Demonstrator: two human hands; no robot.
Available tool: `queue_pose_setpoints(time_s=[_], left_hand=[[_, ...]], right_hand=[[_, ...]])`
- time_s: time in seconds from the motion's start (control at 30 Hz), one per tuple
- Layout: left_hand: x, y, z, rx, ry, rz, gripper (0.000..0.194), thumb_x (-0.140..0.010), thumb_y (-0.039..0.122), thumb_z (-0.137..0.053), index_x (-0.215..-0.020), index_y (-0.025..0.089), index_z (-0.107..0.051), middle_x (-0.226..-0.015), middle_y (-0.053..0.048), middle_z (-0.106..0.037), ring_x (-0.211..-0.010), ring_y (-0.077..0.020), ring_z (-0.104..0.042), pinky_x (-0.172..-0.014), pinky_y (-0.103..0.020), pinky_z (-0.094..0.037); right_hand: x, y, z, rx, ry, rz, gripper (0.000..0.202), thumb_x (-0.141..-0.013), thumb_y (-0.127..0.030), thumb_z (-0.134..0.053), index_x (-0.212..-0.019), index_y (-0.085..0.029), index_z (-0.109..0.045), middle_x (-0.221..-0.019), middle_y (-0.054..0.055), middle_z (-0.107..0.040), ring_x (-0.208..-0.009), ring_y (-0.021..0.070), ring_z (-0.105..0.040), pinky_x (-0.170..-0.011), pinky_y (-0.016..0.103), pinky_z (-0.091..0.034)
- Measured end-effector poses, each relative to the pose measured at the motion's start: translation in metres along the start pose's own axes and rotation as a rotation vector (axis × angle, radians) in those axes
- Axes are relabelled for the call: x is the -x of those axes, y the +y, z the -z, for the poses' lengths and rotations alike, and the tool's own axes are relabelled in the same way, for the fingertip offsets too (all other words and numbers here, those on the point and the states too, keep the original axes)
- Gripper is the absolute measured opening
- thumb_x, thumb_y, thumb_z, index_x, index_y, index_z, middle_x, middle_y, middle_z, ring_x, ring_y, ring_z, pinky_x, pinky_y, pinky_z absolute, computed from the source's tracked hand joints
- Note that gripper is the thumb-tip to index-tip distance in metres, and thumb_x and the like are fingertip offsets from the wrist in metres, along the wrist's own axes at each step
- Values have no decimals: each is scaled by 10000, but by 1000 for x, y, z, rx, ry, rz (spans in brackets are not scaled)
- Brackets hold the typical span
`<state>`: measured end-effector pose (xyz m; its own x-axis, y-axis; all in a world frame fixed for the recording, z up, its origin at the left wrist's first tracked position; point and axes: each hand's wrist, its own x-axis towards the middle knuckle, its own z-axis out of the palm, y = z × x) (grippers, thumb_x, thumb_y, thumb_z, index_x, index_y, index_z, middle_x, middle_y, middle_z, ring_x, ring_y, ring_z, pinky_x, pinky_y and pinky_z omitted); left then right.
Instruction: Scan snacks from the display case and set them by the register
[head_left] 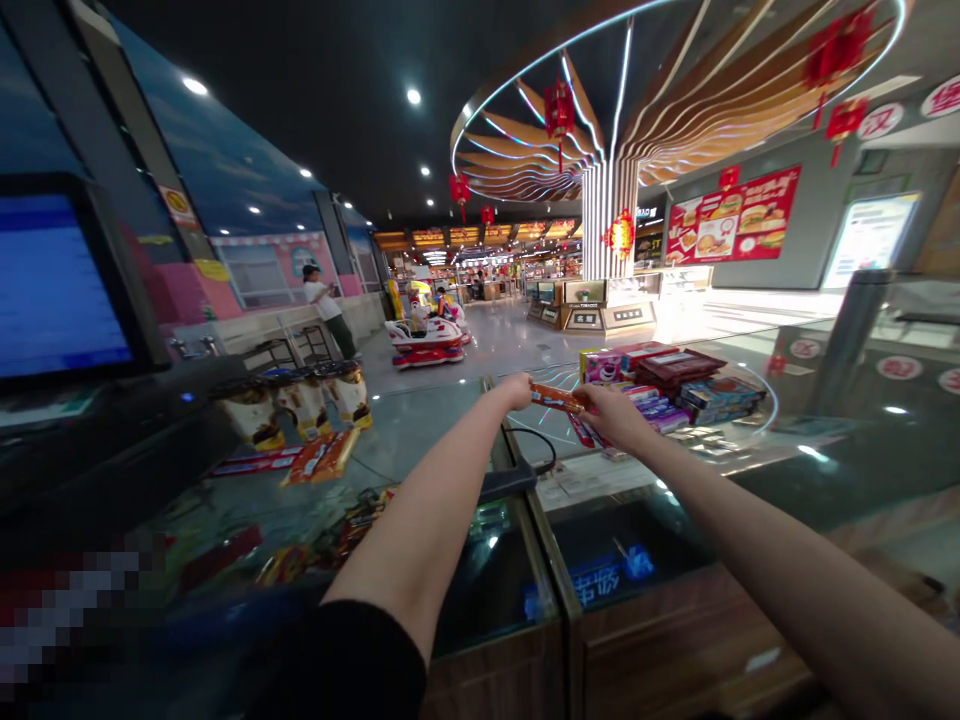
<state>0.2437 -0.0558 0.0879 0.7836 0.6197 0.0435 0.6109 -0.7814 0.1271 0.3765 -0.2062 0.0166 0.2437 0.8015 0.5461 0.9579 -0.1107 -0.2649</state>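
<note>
Head view: your left hand (pixel 516 392), right hand (pixel 613 415) are pinching orange bar (pixel 553 397) between fingers (pixel 592 400) over bench (pixel 795 468); purple packs (pixel 660 410) lying near right hand

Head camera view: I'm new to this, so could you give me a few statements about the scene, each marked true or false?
1. Both hands, left hand and right hand, hold one orange packet. True.
2. The monitor stands at the picture's right edge. False: the monitor is at the left edge.
3. Pouches stand upright on the glass counter. True.
4. The pink box is in the left hand. False: the pink box lies on the counter, beyond the right hand.
</note>
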Motion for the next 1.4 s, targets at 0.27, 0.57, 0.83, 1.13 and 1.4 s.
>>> queue_pose_setpoints(time_s=[0.27,0.57,0.83,1.13,1.4], left_hand=[[26,-43,12,50,15,68,319,-770,158,-654,-1087,137,-684,-1028,-96,-724,-944,-201,-654,-802,-229,-474],[64,-107,16,119,68,114,330,-749,147,-652,-1077,136,-681,-1043,-83,-723,-971,-205,-643,-824,-232,-473],[94,-153,16,137,92,203,433,-760,124,-616,-1193,133,-635,-1145,-110,-698,-1006,-203,-646,-829,-235,-475],[134,-182,-3,246,98,300,573,-780,161,-637,-1337,115,-511,-1039,-87,-728,-887,-174,-670,-742,-225,-474],[151,-193,-26,282,177,315,621,-712,231,-719,-1300,134,-544,-890,-31,-721,-866,-186,-661,-719,-243,-463]], right_hand=[[-20,-39,-15,-47,-19,70,300,-826,-128,-607,-1119,-187,-616,-1044,68,-695,-943,209,-593,-838,315,-426],[-43,-93,-42,-69,-84,170,286,-856,-148,-576,-1140,-168,-607,-1055,85,-689,-988,220,-581,-867,318,-414],[-58,-130,-66,-78,-126,256,274,-864,-154,-561,-1134,-146,-608,-1057,97,-688,-973,213,-591,-874,314,-411],[-64,-155,-85,-102,-215,336,332,-839,-128,-588,-1169,-156,-605,-1056,88,-696,-962,196,-619,-863,290,-428],[-61,-173,-86,-69,-300,376,379,-817,-79,-588,-1188,-150,-606,-1085,107,-696,-1012,212,-622,-874,288,-429]])
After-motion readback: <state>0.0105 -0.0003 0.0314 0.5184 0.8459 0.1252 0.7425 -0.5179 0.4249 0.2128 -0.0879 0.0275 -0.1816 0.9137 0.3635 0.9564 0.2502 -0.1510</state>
